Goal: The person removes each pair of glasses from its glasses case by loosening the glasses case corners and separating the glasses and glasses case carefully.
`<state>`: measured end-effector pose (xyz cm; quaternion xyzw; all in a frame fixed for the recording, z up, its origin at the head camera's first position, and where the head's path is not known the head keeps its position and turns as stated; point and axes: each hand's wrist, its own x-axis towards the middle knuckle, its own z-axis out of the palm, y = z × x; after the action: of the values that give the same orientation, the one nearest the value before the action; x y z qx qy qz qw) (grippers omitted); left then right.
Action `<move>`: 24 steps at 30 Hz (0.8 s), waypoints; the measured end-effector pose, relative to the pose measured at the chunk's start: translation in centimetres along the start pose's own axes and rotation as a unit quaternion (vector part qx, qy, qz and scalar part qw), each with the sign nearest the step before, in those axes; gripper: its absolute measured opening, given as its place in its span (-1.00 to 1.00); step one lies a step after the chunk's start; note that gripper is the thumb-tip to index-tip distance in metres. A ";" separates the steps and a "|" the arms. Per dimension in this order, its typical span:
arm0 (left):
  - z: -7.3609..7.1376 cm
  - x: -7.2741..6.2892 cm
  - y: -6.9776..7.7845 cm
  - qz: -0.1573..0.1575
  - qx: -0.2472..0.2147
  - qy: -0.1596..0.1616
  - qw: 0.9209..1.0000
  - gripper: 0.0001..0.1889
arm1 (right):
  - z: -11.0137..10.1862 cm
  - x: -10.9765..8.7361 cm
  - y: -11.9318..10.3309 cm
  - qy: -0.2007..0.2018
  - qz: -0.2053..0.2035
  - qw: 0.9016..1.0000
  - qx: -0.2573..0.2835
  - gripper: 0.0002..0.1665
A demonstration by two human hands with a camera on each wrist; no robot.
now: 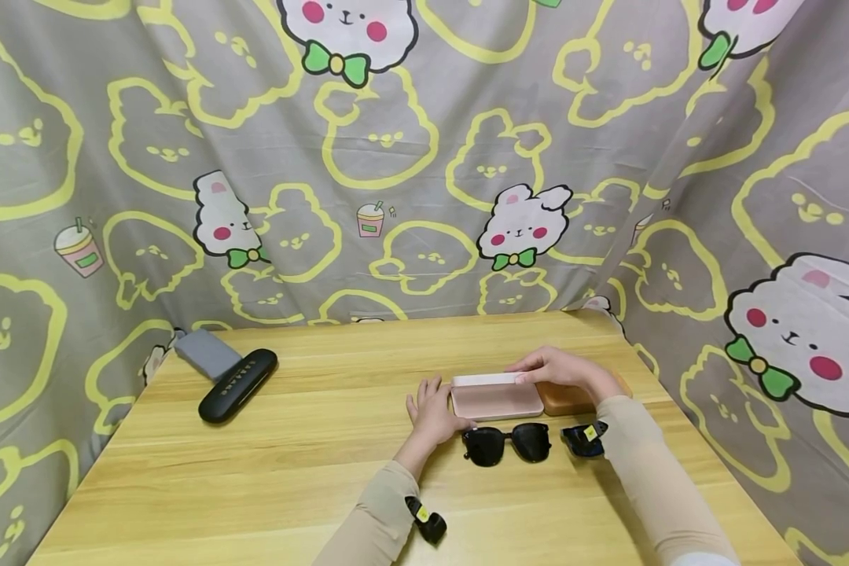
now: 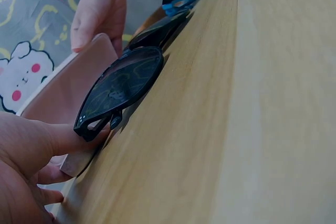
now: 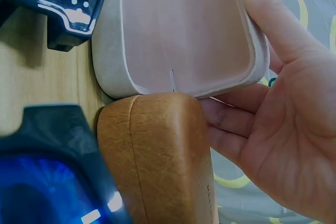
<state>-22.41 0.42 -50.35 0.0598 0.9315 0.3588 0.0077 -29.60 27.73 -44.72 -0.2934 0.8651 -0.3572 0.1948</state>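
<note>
An open glasses case [image 1: 497, 402] with a pink inside and a whitish raised lid stands at the right of the table. My left hand [image 1: 433, 415] holds its left end, with the thumb [image 2: 71, 139] along the front behind the black sunglasses [image 2: 123, 80] and other fingers spread at the end. On the lid's upper edge, my right hand [image 1: 562, 369] has its thumb in front and its other fingers behind. The right wrist view shows the case's right end meeting a brown glasses case [image 3: 163, 156]. Sunglasses with blue lenses [image 3: 47, 198] lie before that brown case.
Toward the back left of the wooden table [image 1: 269, 487] lie a black glasses case [image 1: 237, 385] and a grey pouch [image 1: 207, 353], close together. A patterned curtain [image 1: 389, 157] hangs behind the table and along its sides.
</note>
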 end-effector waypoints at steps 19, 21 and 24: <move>-0.1 -0.2 0.0 0.008 -0.027 0.004 1.000 -0.19 | 0.8 -0.9 -0.9 0.016 -0.006 0.999 -0.029 -0.53; -0.1 -0.1 0.0 0.003 -0.027 0.001 1.000 -0.19 | 1.0 -1.1 -1.0 0.019 -0.004 0.999 -0.033 -0.51; 0.0 0.0 -0.1 -0.002 -0.017 -0.002 1.000 -0.22 | 1.1 -1.2 -1.2 0.024 -0.004 0.999 -0.041 -0.49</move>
<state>-22.44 0.38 -50.41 0.0590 0.9254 0.3742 0.0112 -27.62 27.28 -44.43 -0.2957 0.8825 -0.3290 0.1599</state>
